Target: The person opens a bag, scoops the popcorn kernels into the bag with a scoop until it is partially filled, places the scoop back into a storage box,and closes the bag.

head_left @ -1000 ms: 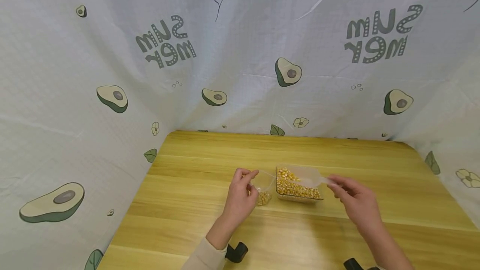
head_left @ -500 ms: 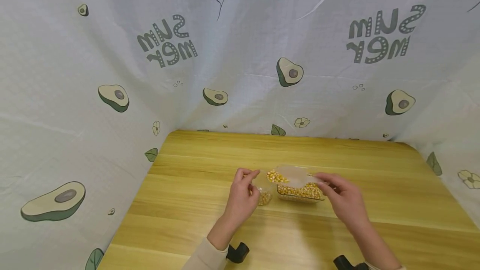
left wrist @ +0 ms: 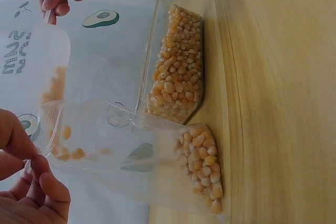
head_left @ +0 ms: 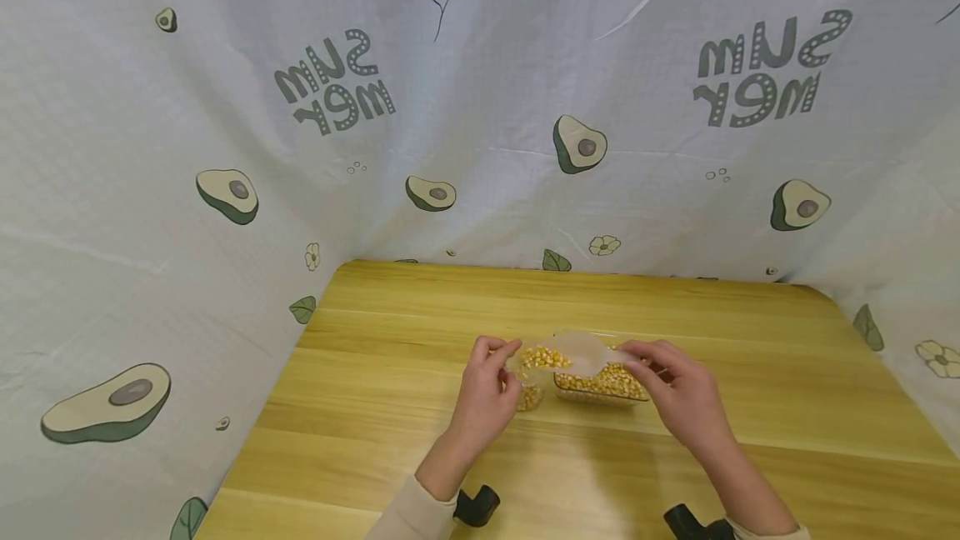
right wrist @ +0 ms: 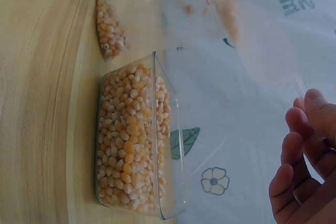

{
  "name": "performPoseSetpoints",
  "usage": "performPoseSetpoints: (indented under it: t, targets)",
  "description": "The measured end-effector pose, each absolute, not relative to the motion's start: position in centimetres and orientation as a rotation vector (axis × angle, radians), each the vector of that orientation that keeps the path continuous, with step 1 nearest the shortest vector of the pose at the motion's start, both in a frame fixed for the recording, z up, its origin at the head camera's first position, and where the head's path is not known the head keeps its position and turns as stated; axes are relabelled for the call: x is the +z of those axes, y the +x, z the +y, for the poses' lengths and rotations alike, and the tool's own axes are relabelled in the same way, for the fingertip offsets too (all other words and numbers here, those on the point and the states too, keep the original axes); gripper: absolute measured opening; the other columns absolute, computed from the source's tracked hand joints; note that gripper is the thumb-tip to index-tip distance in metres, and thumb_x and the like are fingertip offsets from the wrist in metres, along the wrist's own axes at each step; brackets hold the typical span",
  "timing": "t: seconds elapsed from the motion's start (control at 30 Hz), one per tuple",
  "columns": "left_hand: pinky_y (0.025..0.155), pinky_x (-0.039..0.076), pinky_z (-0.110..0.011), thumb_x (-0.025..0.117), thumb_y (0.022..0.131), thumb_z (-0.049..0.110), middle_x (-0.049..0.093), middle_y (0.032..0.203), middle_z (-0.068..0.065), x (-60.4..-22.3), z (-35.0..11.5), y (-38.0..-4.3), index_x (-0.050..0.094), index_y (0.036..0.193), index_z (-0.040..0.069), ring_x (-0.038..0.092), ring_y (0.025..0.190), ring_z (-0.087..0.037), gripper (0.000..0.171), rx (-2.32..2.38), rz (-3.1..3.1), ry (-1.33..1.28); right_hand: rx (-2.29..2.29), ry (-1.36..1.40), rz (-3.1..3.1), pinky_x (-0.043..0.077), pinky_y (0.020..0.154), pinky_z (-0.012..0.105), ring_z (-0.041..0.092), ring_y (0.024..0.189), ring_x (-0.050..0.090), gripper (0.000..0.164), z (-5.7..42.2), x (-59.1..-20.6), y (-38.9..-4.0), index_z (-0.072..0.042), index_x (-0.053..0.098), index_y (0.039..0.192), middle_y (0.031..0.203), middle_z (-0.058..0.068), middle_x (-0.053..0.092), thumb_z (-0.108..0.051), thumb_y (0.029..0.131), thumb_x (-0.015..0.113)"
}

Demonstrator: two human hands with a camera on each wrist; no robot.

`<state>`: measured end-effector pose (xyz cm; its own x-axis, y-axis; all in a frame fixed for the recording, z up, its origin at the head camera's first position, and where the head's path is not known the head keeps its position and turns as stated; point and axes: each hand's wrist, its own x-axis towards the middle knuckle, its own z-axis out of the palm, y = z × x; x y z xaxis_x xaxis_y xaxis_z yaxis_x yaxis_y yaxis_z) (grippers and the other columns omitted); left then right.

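Note:
My left hand (head_left: pixel 480 398) pinches the top edge of a clear plastic bag (left wrist: pixel 131 153) and holds its mouth up. Corn kernels (left wrist: pixel 202 169) lie in the bag's bottom, which stands on the table. In my right hand (head_left: pixel 682 394), the thumb and fingers pinch the handle of a frosted, translucent scoop (head_left: pixel 585 350). Its tip reaches into the bag's mouth, tilted down, and several kernels are falling inside the bag in the left wrist view. Below the scoop, right beside the bag, a clear rectangular container (right wrist: pixel 180 169) holds many more corn kernels (right wrist: pixel 123 145).
The wooden table (head_left: pixel 375 373) runs back to a pale curtain (head_left: pixel 510 90) printed with avocados and lettering. Black curved pieces (head_left: pixel 476 507) sit at both wrists, near the light sleeves (head_left: pixel 416 511).
My right hand has lifted the scoop with kernels out of the container and carried it left to the bag's mouth, tipping it there. The left hand has stayed at the bag.

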<state>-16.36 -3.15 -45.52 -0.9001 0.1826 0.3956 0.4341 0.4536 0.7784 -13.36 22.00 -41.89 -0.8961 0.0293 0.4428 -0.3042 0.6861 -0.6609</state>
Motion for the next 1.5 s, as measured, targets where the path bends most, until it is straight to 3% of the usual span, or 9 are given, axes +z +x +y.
performPoseSetpoints:
  t: [0.77, 1.5]
  targets:
    - [0.057, 0.035, -0.014, 0.055, 0.084, -0.009, 0.051, 0.111, -0.01, -45.4, -3.1, -16.2, 0.064, 0.13, -0.002, 0.034, 0.064, 0.0, 0.047, -1.449, -2.471, -0.535, 0.989, 0.347, -2.439, 0.039, 0.055, 0.018, 0.004, 0.062, 0.046, 0.024, 21.5, -40.5, -13.6, -0.014, 0.074, 0.111, 0.084, -0.009, 0.06, -0.004, 0.09, 0.07]
    - [0.056, 0.037, -0.014, 0.056, 0.083, -0.011, 0.052, 0.107, -0.011, -45.5, -3.0, -16.3, 0.065, 0.126, -0.006, 0.035, 0.065, 0.0, 0.044, -1.404, -2.428, -0.559, 0.898, 0.433, -2.39, 0.035, 0.054, 0.013, -0.001, 0.061, 0.043, 0.031, 21.3, -40.2, -13.3, -0.013, 0.076, 0.11, 0.082, -0.008, 0.062, 0.002, 0.083, 0.075]
